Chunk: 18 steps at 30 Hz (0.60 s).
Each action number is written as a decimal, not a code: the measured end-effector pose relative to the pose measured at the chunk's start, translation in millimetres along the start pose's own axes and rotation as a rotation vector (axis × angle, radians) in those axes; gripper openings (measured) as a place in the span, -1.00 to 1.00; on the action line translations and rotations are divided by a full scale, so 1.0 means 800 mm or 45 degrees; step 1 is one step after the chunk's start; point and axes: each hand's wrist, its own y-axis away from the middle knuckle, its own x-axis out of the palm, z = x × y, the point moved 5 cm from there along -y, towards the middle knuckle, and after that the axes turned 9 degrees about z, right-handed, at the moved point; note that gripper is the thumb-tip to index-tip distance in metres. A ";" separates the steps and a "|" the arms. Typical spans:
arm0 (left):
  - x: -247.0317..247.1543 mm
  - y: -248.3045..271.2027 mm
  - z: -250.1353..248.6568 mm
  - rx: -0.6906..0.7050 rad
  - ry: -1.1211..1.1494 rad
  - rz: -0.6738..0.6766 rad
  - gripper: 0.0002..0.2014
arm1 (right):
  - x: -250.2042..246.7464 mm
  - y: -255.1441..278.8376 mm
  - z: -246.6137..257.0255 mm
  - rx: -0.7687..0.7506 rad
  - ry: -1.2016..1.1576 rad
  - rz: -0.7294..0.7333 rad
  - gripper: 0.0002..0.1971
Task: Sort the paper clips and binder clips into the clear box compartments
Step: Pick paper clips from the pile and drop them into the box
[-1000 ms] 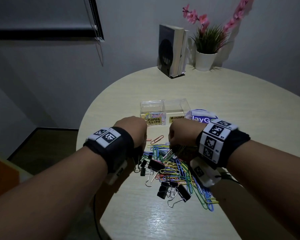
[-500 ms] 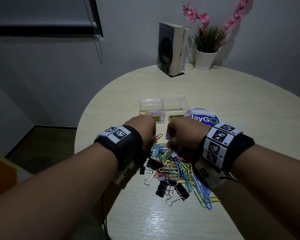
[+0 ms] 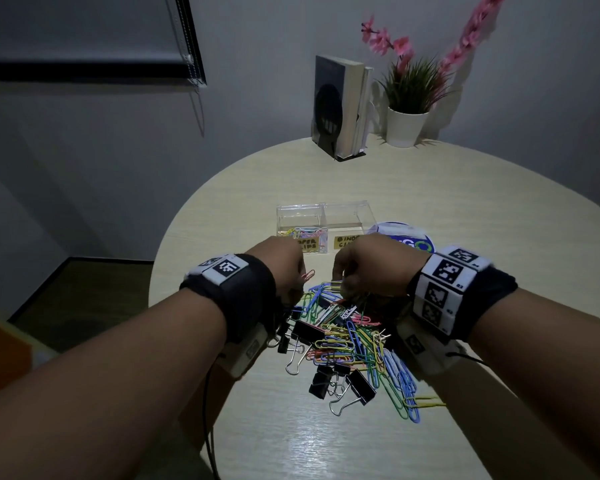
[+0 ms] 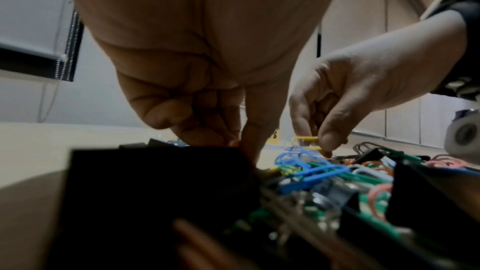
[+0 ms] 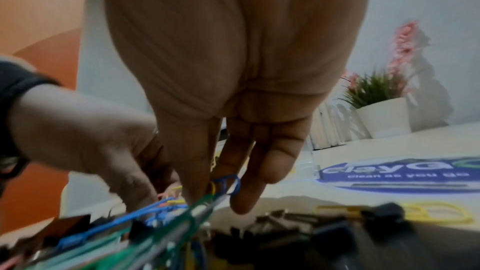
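Observation:
A heap of coloured paper clips (image 3: 354,341) mixed with black binder clips (image 3: 359,381) lies on the round table in front of me. Behind it stands the clear box (image 3: 323,221): several paper clips lie in its left compartment, and I see nothing in the right one. My right hand (image 3: 340,289) pinches a blue and a yellow paper clip (image 5: 224,182) at the heap's far edge. My left hand (image 3: 293,287) is curled with its tips down beside a pink paper clip (image 3: 307,274). A binder clip (image 4: 155,182) hides those fingertips in the left wrist view.
A round blue sticker (image 3: 414,237) lies on the table right of the box. A book in a black stand (image 3: 340,109) and a white plant pot (image 3: 406,128) are at the far edge. The table's left edge (image 3: 160,258) drops to the floor.
Both hands have slid forward to the heap's far edge, the left one also to the right toward the pink clip. The right hand has pinched up clips there.

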 end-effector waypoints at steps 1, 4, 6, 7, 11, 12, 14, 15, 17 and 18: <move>-0.001 0.001 0.003 0.006 0.018 -0.004 -0.81 | -0.005 0.001 -0.004 0.012 -0.063 -0.011 -0.83; -0.013 0.007 0.014 0.001 0.088 -0.087 -0.84 | -0.022 0.000 -0.015 0.026 -0.248 -0.041 -0.83; -0.027 0.011 0.023 0.009 0.193 -0.163 -0.88 | -0.037 0.000 -0.021 0.030 -0.398 -0.073 -0.85; -0.037 0.012 0.028 0.017 0.268 -0.200 -0.90 | -0.046 0.001 -0.021 0.028 -0.463 -0.097 -0.87; -0.075 0.013 0.048 0.063 0.606 -0.338 -0.96 | -0.085 -0.003 -0.015 -0.006 -0.585 -0.243 -0.90; -0.082 0.012 0.052 0.067 0.668 -0.383 -0.97 | -0.094 -0.005 -0.013 -0.011 -0.615 -0.286 -0.90; -0.094 0.008 0.058 0.051 0.732 -0.471 -0.98 | -0.106 -0.013 -0.008 -0.016 -0.676 -0.360 -0.89; -0.098 0.004 0.059 0.037 0.743 -0.496 -0.98 | -0.109 -0.017 -0.005 -0.016 -0.699 -0.389 -0.88; -0.099 -0.006 0.057 0.007 0.733 -0.507 -0.96 | -0.112 -0.029 0.000 -0.008 -0.708 -0.426 -0.89; -0.099 -0.010 0.055 -0.011 0.713 -0.498 -0.95 | -0.111 -0.037 0.001 0.004 -0.693 -0.437 -0.91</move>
